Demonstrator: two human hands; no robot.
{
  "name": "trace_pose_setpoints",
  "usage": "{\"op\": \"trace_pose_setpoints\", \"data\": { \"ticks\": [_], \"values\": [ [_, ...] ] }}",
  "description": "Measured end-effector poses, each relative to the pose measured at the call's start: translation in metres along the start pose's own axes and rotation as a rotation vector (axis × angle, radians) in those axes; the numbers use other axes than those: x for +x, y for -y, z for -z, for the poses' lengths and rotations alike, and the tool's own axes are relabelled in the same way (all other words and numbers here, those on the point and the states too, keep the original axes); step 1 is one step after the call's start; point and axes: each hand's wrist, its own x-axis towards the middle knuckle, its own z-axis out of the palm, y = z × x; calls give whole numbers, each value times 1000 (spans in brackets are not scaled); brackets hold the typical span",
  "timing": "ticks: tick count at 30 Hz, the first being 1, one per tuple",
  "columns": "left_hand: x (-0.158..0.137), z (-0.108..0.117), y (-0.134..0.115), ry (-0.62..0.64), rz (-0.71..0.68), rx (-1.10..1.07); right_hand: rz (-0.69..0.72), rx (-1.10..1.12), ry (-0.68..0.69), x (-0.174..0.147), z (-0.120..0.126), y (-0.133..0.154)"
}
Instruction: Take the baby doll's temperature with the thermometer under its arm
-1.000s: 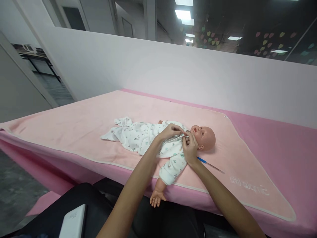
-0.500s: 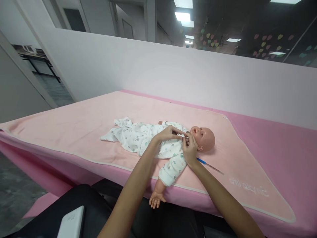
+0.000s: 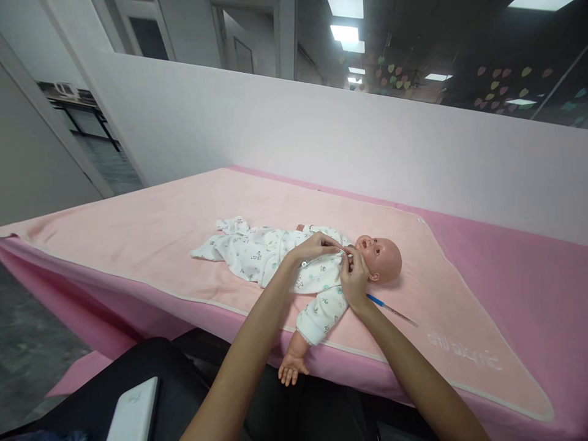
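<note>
A baby doll (image 3: 387, 260) lies on its back, its head to the right, dressed in a white printed outfit (image 3: 257, 254). Both my hands meet at the neckline, below the doll's chin. My left hand (image 3: 316, 246) pinches the shirt's fabric from the left, fingertips together. From the right, my right hand (image 3: 354, 275) has its fingers curled on the same bit of shirt. The exact spot between the fingertips is mostly hidden. One doll arm (image 3: 294, 361) sticks out toward me over the table's edge, palm up.
A thin stick with a blue handle (image 3: 376, 300) lies beside my right wrist. Under the doll is a peach blanket (image 3: 151, 226) over a pink cloth (image 3: 528, 263). A white flat device (image 3: 133, 410) rests on my dark-clothed leg. Behind stands a white wall (image 3: 294, 128).
The view has shifted slightly, so everything sits a little further right. My fingertips have drawn closer at the neckline; less white fabric shows between them.
</note>
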Motion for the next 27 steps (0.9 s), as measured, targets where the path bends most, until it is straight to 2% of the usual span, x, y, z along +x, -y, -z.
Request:
{"op": "trace_pose_setpoints", "data": {
  "ticks": [9,18,27],
  "values": [
    [-2,-1,-5,91,-43,-74,11,17,1,1,0,-1],
    [-2,-2,-4,64,-42,-67,26,18,-6,2,0,0],
    [-1,-1,-5,57,-38,56,54,44,-17,1,-1,-3]
  ]
}}
